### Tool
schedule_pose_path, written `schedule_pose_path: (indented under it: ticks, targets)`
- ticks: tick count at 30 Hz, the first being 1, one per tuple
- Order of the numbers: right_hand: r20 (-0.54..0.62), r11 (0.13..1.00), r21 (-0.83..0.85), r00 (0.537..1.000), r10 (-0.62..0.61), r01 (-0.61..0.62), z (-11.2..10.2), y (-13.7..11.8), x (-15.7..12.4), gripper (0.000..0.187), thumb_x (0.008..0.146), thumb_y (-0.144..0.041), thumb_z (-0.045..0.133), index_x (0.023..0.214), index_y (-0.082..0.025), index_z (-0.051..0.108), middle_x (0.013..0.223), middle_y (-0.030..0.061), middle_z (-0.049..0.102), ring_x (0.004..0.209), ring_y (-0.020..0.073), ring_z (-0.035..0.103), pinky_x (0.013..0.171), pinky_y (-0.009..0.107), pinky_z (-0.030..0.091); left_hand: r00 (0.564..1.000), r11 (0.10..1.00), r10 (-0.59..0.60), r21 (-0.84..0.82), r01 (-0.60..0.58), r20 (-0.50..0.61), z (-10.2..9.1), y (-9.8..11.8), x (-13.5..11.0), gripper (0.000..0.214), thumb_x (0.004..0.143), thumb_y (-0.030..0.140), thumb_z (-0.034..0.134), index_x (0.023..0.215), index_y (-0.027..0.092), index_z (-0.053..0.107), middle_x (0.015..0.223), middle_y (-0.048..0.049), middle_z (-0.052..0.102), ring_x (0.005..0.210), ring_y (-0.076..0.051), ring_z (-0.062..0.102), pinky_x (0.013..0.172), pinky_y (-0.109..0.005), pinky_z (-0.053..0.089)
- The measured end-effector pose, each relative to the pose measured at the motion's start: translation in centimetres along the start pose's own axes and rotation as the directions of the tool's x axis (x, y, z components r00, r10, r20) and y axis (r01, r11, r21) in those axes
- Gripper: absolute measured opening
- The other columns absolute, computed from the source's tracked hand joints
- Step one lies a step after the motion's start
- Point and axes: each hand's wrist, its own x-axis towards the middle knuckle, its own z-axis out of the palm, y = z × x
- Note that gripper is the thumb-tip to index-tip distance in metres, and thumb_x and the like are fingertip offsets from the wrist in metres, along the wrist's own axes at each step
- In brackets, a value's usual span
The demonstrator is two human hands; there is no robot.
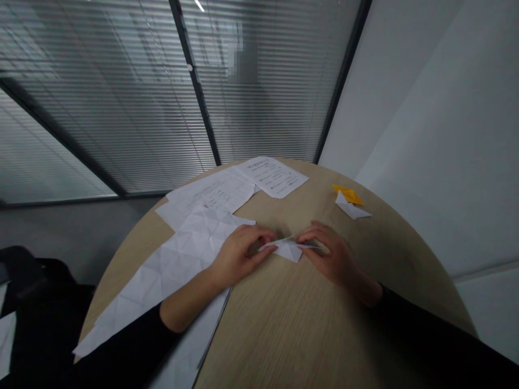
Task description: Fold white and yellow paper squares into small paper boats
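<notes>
White paper, folded into a small pointed piece (287, 249), is held between both hands near the middle of a round, light wood-grain table (284, 329). The left hand (239, 256) grips the piece's left end, its fingers (270, 236) curled over the top and pinching the paper against the thumb. The right hand (334, 255) is at the opposite end, its fingers (310, 232) held close together and pinching the long, thin point. Black sleeves (425, 346) cover both forearms above the wrists.

A large creased white sheet (170, 265) lies beside the left hand, under the left forearm's edge. Two printed sheets (243, 186) overlap at the far edge of the table. A folded yellow paper piece (348, 194) touches a folded white paper piece (351, 209) at the right. Slatted blinds (121, 108) stand behind glass beyond the table.
</notes>
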Motion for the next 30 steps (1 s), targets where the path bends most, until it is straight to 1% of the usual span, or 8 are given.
schedule_pose_path:
  ticks: [3, 6, 11, 14, 19, 23, 27, 30]
  targets:
    - [-0.017, 0.993, -0.064, 0.995, -0.099, 0.098, -0.5, -0.3, 0.1, 0.037, 0.091, -0.002, 0.065, 0.112, -0.031, 0.072, 0.108, -0.0002, 0.086, 0.101, 0.0247, 0.083, 0.121, 0.057, 0.054, 0.978, 0.968, 0.209, 0.141, -0.206, -0.012, -1.0, 0.3, 0.3, 0.011, 0.117, 0.024, 0.066, 0.126, 0.022, 0.070, 0.106, -0.0042, 0.084, 0.096, -0.020, 0.078, 0.095, -0.038, 0.061]
    - [0.001, 0.978, -0.135, 0.987, -0.159, 0.158, -0.9, -0.1, 0.0, 0.047, 0.082, 0.002, 0.061, 0.114, -0.030, 0.073, 0.114, 0.0008, 0.086, 0.106, 0.0254, 0.082, 0.122, 0.055, 0.052, 0.923, 0.876, 0.380, 0.299, -0.379, 0.056, -1.7, 0.4, 0.3, 0.020, 0.119, 0.014, 0.056, 0.132, 0.020, 0.070, 0.115, -0.0061, 0.085, 0.099, -0.021, 0.079, 0.106, -0.042, 0.060]
    - [0.265, 0.945, -0.229, 0.949, -0.171, 0.235, -1.5, 0.5, 0.3, 0.043, 0.086, -0.003, 0.072, 0.121, -0.028, 0.076, 0.121, 0.0067, 0.085, 0.113, 0.0302, 0.078, 0.119, 0.055, 0.055, 0.879, 0.808, 0.404, 0.352, -0.473, 0.254, -0.8, 0.1, 0.4, 0.025, 0.119, 0.012, 0.051, 0.117, 0.019, 0.075, 0.109, -0.0057, 0.085, 0.094, -0.022, 0.076, 0.097, -0.040, 0.061]
    - [0.437, 0.948, -0.170, 0.883, -0.173, 0.270, -1.8, 0.4, 0.6, 0.036, 0.094, -0.016, 0.078, 0.129, -0.025, 0.076, 0.124, 0.0096, 0.084, 0.115, 0.0315, 0.077, 0.117, 0.055, 0.056, 0.871, 0.858, 0.337, 0.265, -0.440, 0.357, 0.0, -0.3, 0.2, 0.022, 0.120, 0.022, 0.055, 0.112, 0.018, 0.076, 0.108, -0.0079, 0.083, 0.094, -0.024, 0.076, 0.088, -0.039, 0.060]
    - [0.491, 0.959, -0.089, 0.849, -0.194, 0.270, -1.8, 0.4, 0.6, 0.023, 0.103, -0.024, 0.073, 0.125, -0.023, 0.077, 0.118, 0.0099, 0.084, 0.110, 0.0302, 0.077, 0.114, 0.055, 0.057, 0.902, 0.937, 0.235, 0.163, -0.310, 0.361, 0.4, -0.5, -0.2, 0.028, 0.122, 0.031, 0.053, 0.122, 0.018, 0.078, 0.109, -0.0101, 0.082, 0.098, -0.025, 0.078, 0.089, -0.040, 0.062]
    - [0.394, 0.991, -0.084, 0.917, -0.062, 0.103, -0.9, 1.2, -0.1, 0.020, 0.112, -0.025, 0.063, 0.125, -0.025, 0.077, 0.110, 0.0089, 0.084, 0.105, 0.0290, 0.079, 0.102, 0.050, 0.062, 0.951, 0.988, 0.096, 0.086, -0.126, 0.294, 0.5, -0.6, -0.5, 0.027, 0.122, 0.030, 0.053, 0.139, 0.020, 0.072, 0.109, -0.0089, 0.083, 0.098, -0.025, 0.079, 0.089, -0.040, 0.064]
    - [0.278, 0.986, -0.031, 0.946, 0.169, -0.167, 0.3, 1.7, -0.8, 0.045, 0.108, -0.024, 0.067, 0.153, -0.025, 0.063, 0.113, 0.0079, 0.082, 0.096, 0.0262, 0.079, 0.093, 0.046, 0.067, 0.970, 0.996, -0.086, 0.041, 0.078, 0.229, 0.9, -0.6, -0.6, 0.027, 0.116, 0.029, 0.061, 0.141, 0.021, 0.067, 0.116, -0.0105, 0.080, 0.099, -0.024, 0.078, 0.087, -0.039, 0.066]
    - [0.249, 0.992, -0.049, 0.961, 0.124, -0.116, 0.5, 1.5, -0.7, 0.052, 0.108, -0.021, 0.067, 0.160, -0.026, 0.059, 0.133, 0.0128, 0.078, 0.116, 0.0286, 0.078, 0.107, 0.052, 0.066, 0.974, 0.998, -0.047, 0.056, 0.035, 0.222, 0.9, -0.6, -0.4, 0.022, 0.114, 0.024, 0.062, 0.133, 0.022, 0.072, 0.136, -0.0139, 0.076, 0.120, -0.028, 0.076, 0.100, -0.044, 0.066]
